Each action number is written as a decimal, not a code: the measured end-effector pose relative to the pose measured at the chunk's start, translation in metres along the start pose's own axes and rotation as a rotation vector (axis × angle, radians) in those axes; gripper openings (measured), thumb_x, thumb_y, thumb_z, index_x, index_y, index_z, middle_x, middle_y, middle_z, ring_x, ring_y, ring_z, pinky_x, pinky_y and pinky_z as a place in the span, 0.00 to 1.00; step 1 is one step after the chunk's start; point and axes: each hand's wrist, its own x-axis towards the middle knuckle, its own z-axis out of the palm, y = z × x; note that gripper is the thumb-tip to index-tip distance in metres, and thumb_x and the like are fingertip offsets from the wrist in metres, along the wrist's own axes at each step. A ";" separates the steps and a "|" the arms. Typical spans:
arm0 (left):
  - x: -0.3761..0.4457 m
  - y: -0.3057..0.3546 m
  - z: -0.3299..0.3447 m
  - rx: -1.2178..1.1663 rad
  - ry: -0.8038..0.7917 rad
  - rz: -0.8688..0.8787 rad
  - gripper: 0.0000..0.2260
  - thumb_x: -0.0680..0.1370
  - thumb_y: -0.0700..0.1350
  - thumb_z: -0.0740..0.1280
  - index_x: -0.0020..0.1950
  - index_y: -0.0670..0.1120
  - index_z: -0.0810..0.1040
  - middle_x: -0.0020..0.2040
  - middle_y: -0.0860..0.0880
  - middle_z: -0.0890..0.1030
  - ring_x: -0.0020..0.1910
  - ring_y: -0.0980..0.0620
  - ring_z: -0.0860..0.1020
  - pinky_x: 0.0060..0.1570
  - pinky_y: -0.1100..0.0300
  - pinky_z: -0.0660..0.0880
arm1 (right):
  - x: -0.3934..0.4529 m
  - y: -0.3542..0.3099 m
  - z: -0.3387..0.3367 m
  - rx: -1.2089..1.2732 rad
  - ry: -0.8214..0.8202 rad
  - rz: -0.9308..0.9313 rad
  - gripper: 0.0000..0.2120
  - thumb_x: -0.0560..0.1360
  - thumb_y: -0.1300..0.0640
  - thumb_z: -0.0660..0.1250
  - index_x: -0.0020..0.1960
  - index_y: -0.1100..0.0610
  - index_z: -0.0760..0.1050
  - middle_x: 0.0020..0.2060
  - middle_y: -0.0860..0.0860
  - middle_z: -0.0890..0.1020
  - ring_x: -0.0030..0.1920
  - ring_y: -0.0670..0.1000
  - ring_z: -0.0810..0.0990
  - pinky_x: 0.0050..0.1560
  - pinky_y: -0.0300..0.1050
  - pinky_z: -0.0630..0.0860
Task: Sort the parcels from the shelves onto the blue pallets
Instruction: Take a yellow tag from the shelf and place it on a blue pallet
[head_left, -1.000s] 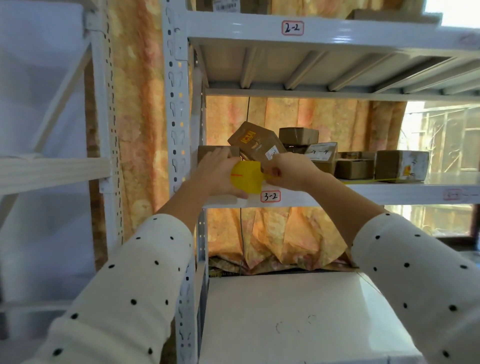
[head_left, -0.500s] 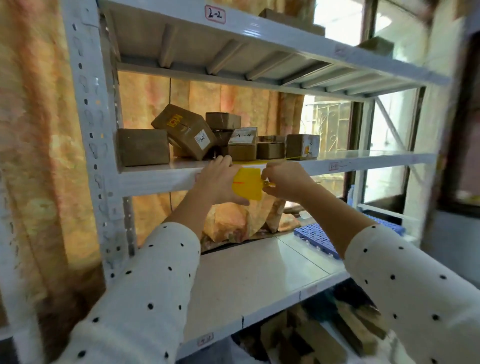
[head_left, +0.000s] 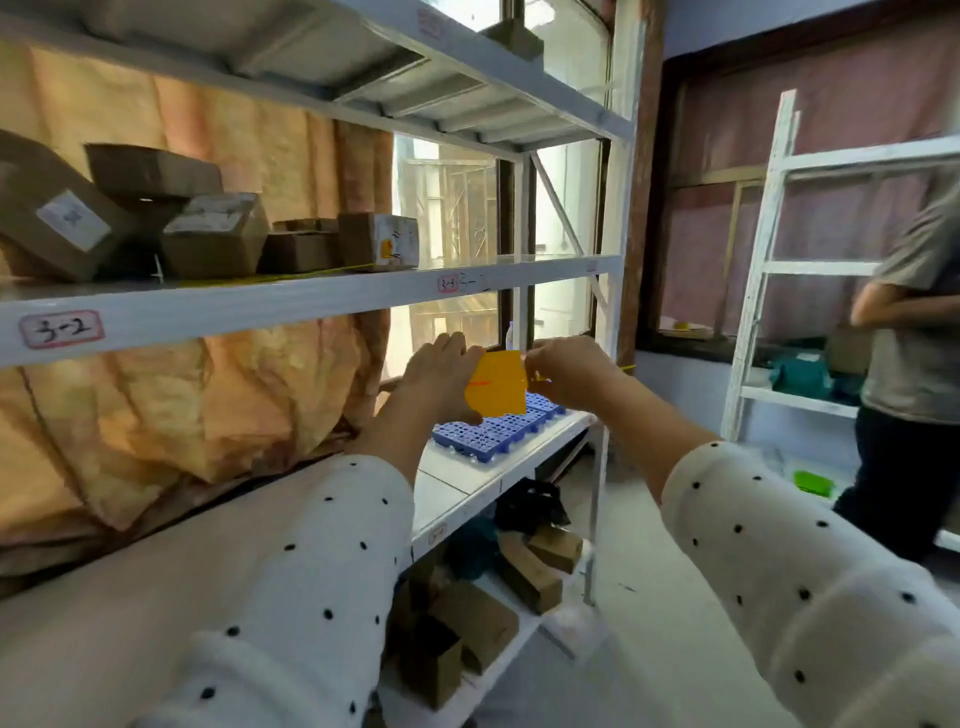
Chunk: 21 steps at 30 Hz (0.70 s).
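handwritten tag (head_left: 61, 329) on the shelf edge (head_left: 260, 306) reads "3-2", other tags and box stickers too blurry

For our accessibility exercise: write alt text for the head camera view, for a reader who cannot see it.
Two hands, left hand and right hand, hold a yellow parcel in front of a blue pallet on a white shelf. Cardboard boxes sit on the shelf above.

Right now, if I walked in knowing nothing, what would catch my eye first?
Probably the bright yellow parcel held up mid-picture between the left hand and right hand. Just behind and below it, a blue pallet lies on the lower white shelf. Brown cardboard boxes crowd the shelf above, at left.
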 end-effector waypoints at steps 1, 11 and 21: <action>0.011 0.012 0.005 -0.001 -0.008 0.005 0.40 0.70 0.60 0.73 0.74 0.45 0.60 0.68 0.43 0.66 0.67 0.44 0.65 0.62 0.52 0.67 | -0.002 0.012 0.007 -0.015 0.002 0.004 0.12 0.80 0.52 0.61 0.57 0.55 0.78 0.55 0.51 0.80 0.53 0.52 0.80 0.46 0.43 0.73; 0.105 0.090 0.064 -0.077 -0.140 0.020 0.42 0.69 0.58 0.74 0.75 0.45 0.56 0.71 0.41 0.63 0.69 0.42 0.64 0.64 0.50 0.65 | 0.005 0.119 0.098 -0.146 -0.008 -0.004 0.12 0.80 0.56 0.59 0.59 0.54 0.78 0.55 0.51 0.79 0.54 0.52 0.80 0.40 0.42 0.67; 0.185 0.098 0.138 -0.072 -0.225 -0.030 0.42 0.70 0.55 0.74 0.77 0.45 0.55 0.75 0.42 0.57 0.72 0.42 0.60 0.65 0.50 0.66 | 0.057 0.164 0.196 -0.036 -0.072 -0.015 0.15 0.79 0.51 0.61 0.62 0.55 0.75 0.57 0.53 0.77 0.58 0.54 0.77 0.48 0.47 0.74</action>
